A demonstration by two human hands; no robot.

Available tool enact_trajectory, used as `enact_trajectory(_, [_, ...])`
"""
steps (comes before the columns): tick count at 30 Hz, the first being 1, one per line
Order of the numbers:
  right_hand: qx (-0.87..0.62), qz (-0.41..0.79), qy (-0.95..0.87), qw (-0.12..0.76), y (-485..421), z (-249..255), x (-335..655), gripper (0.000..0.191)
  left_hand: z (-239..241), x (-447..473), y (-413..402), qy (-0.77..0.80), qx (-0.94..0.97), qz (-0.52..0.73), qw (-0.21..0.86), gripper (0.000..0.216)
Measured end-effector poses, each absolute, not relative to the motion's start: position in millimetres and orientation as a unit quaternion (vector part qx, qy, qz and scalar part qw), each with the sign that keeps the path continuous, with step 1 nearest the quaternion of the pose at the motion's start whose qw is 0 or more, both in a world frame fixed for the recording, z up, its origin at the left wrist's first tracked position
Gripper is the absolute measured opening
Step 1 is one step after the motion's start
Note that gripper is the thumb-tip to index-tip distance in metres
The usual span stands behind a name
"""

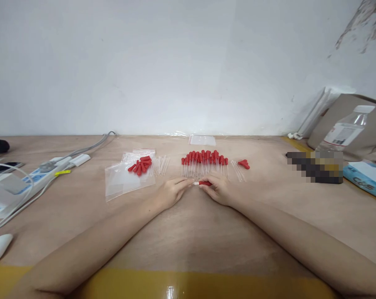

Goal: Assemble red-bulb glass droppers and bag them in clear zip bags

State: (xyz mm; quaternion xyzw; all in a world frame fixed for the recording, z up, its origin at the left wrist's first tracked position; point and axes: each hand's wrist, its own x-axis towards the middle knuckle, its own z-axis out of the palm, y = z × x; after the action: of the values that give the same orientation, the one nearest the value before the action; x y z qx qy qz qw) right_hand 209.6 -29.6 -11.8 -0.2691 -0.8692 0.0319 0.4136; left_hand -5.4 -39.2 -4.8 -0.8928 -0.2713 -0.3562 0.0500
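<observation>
My left hand point(171, 192) and my right hand point(218, 187) meet over the middle of the wooden table point(188, 232). Between them lies one dropper point(203, 183): my right fingers pinch its red rubber bulb, my left fingertips hold the clear glass tube end. Just beyond my hands stands a row of several assembled droppers point(204, 162) with red bulbs. To the left, loose red bulbs point(141, 164) lie on clear plastic bags point(125, 177), beside bare glass tubes point(161, 165). A few red bulbs point(244, 164) and glass tubes point(238, 170) lie to the right.
A power strip with grey cables point(51, 168) lies at the left. A plastic water bottle point(346, 133), a cardboard box point(346, 116) and a blue booklet point(367, 178) stand at the right. A small clear bag point(202, 140) rests by the white wall. Yellow tape point(188, 284) edges the table front.
</observation>
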Motion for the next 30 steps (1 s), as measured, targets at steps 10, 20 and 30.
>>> enact_trajectory(10, [-0.232, -0.026, -0.891, 0.388, -28.0, -10.4, 210.6, 0.011, -7.3, -3.1, -39.5, -0.277, -0.899, -0.334, 0.061, 0.022])
enact_trajectory(20, [-0.222, -0.013, -0.898, 0.38, -26.5, -11.9, 205.7, 0.013, -8.1, 0.3, -40.1, -0.278, -0.901, -0.33, 0.046, 0.023])
enact_trajectory(30, [-0.366, 0.309, -0.742, 0.47, -17.1, 22.1, 215.8, 0.023, 9.7, -12.9, -35.6, -0.411, -0.826, -0.386, 0.02, 0.029])
